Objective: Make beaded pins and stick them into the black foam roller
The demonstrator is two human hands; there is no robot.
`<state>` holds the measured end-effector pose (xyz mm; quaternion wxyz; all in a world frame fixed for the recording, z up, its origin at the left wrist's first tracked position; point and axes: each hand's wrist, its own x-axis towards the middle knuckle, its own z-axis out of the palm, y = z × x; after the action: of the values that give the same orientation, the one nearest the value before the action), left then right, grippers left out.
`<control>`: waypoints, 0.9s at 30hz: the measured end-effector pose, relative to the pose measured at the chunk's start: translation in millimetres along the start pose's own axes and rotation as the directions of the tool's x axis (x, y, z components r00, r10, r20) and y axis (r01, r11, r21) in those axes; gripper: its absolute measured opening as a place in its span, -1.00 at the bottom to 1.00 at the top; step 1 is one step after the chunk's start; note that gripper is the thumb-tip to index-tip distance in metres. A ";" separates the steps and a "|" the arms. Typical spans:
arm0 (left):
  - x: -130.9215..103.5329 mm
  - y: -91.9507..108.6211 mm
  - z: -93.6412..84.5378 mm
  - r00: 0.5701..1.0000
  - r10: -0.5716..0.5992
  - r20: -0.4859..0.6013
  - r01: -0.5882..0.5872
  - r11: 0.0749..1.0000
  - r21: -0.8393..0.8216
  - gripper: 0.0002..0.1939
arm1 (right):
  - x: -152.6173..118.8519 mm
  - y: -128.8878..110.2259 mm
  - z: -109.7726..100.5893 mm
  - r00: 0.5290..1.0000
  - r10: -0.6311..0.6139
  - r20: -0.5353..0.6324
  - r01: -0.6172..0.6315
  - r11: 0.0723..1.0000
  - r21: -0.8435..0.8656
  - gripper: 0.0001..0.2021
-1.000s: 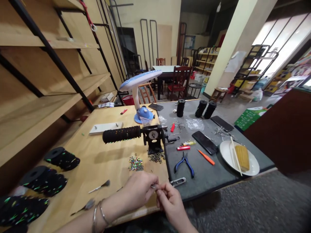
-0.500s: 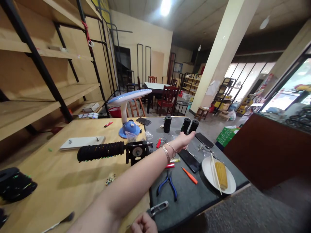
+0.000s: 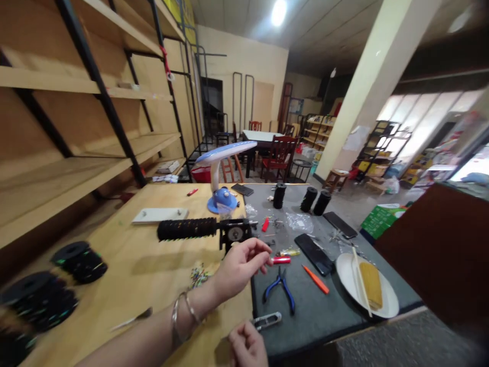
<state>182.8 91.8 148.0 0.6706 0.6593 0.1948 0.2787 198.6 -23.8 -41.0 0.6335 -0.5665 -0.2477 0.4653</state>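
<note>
My left hand [image 3: 242, 267], with bracelets on its wrist, hovers over the front middle of the table. Its thumb and fingertips are pinched together; anything between them is too small to make out. Just beyond its fingertips lies a red-handled tool [image 3: 281, 260]. Behind the hand stands a black metal holder [image 3: 234, 233] carrying a ridged black roll [image 3: 187, 229]. My right hand [image 3: 248, 345] is closed at the bottom edge, beside a silver clipper-like tool [image 3: 268, 320]; what it holds, if anything, is hidden. Blue-handled pliers [image 3: 280, 290] lie to the right.
On the grey mat [image 3: 305, 326] lie an orange pointed tool [image 3: 316, 279], a black phone [image 3: 314, 254] and a plate [image 3: 389, 300] with food and chopsticks. A blue lamp [image 3: 221, 199] stands behind the holder. Black spools [image 3: 79, 261] stand at left, near a brush [image 3: 133, 318].
My left hand has drawn back from the black rolls at the far right to the front middle, its fingers now pinched. The view has turned slightly left. My right hand stays low and closed.
</note>
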 end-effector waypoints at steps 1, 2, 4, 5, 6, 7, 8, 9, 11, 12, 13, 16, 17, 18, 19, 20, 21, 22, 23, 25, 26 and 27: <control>-19.5 -3.7 -10.8 0.999 -0.019 -0.048 0.019 1.000 0.007 -0.71 | -1.8 -2.8 -0.4 1.000 0.020 0.018 -0.020 1.000 0.005 -0.43; -38.1 -8.7 -20.9 0.994 -0.049 -0.102 0.050 0.999 0.007 -0.71 | -3.8 -6.3 -0.3 0.998 0.038 0.041 -0.038 0.999 0.008 -0.43; -72.1 -22.9 -38.8 0.967 -0.116 -0.227 0.116 0.993 -0.011 -0.71 | -7.3 -14.0 1.7 0.993 0.084 0.086 -0.082 0.996 -0.017 -0.44; -87.7 -31.7 -46.4 0.944 -0.147 -0.296 0.145 0.989 -0.029 -0.70 | -8.6 -17.7 3.5 0.987 0.110 0.117 -0.109 0.994 -0.017 -0.43; -102.6 -41.3 -52.9 0.914 -0.175 -0.365 0.169 0.984 -0.050 -0.69 | -9.6 -20.9 5.7 0.982 0.129 0.141 -0.128 0.992 -0.019 -0.44; -116.6 -51.0 -58.4 0.878 -0.199 -0.435 0.187 0.980 -0.071 -0.68 | -10.4 -23.4 8.2 0.976 0.147 0.161 -0.144 0.989 -0.028 -0.45; -129.7 -60.4 -63.0 0.839 -0.215 -0.501 0.197 0.976 -0.089 -0.67 | -11.0 -25.2 10.7 0.971 0.161 0.175 -0.158 0.987 -0.030 -0.46; -141.5 -69.1 -66.7 0.808 -0.228 -0.543 0.210 0.973 -0.097 -0.67 | -11.5 -26.3 13.1 0.968 0.170 0.187 -0.166 0.985 -0.035 -0.46; -160.7 -82.8 -72.7 0.777 -0.213 -0.593 0.219 0.974 -0.063 -0.67 | -11.5 -26.8 17.0 0.963 0.181 0.198 -0.175 0.983 -0.047 -0.46; -167.7 -87.4 -75.3 0.770 -0.196 -0.607 0.220 0.975 -0.036 -0.68 | -11.1 -26.4 18.4 0.962 0.184 0.200 -0.177 0.983 -0.054 -0.45; -172.9 -90.6 -77.9 0.768 -0.180 -0.614 0.224 0.975 -0.006 -0.69 | -10.4 -25.8 19.3 0.962 0.187 0.200 -0.178 0.982 -0.063 -0.46; -179.3 -93.0 -84.4 0.768 -0.143 -0.624 0.244 0.966 0.080 -0.72 | -7.7 -22.8 19.8 0.960 0.195 0.202 -0.184 0.980 -0.071 -0.48; -179.5 -92.7 -85.7 0.768 -0.135 -0.625 0.253 0.962 0.103 -0.72 | -7.0 -21.8 19.7 0.959 0.199 0.204 -0.188 0.980 -0.072 -0.49; -179.1 -92.2 -86.3 0.769 -0.132 -0.626 0.261 0.958 0.119 -0.73 | -6.6 -20.8 19.5 0.958 0.202 0.203 -0.191 0.979 -0.073 -0.50; -178.4 -92.1 -85.9 0.771 -0.134 -0.623 0.267 0.955 0.125 -0.74 | -6.6 -20.2 19.6 0.957 0.207 0.203 -0.195 0.978 -0.075 -0.50; -177.6 -92.3 -84.4 0.774 -0.143 -0.617 0.273 0.955 0.121 -0.75 | -6.9 -20.0 20.0 0.956 0.210 0.203 -0.198 0.977 -0.078 -0.50; -176.7 -93.0 -81.8 0.780 -0.157 -0.605 0.277 0.955 0.109 -0.76 | -7.5 -20.3 20.6 0.956 0.211 0.202 -0.198 0.977 -0.084 -0.50; -175.7 -94.1 -78.2 0.788 -0.174 -0.591 0.282 0.955 0.094 -0.77 | -8.2 -21.2 21.5 0.957 0.209 0.202 -0.195 0.977 -0.091 -0.49; -174.6 -95.5 -73.7 0.797 -0.190 -0.573 0.286 0.955 0.081 -0.78 | -9.0 -22.5 22.7 0.957 0.208 0.204 -0.191 0.976 -0.102 -0.49; -171.5 -98.9 -63.6 0.819 -0.221 -0.530 0.298 0.953 0.062 -0.81 | -10.5 -26.1 25.3 0.957 0.199 0.209 -0.174 0.976 -0.131 -0.47; -169.4 -100.6 -58.5 0.828 -0.235 -0.509 0.304 0.951 0.055 -0.82 | -11.2 -27.9 26.6 0.960 0.186 0.209 -0.157 0.977 -0.148 -0.47; -166.9 -102.4 -53.7 0.836 -0.246 -0.491 0.308 0.950 0.049 -0.83 | -11.9 -29.4 27.7 0.962 0.169 0.214 -0.135 0.977 -0.162 -0.48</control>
<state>32.7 30.7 25.7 0.5916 0.5756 0.4652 0.3198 179.1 -18.4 -4.0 0.5200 -0.5719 -0.3075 0.5549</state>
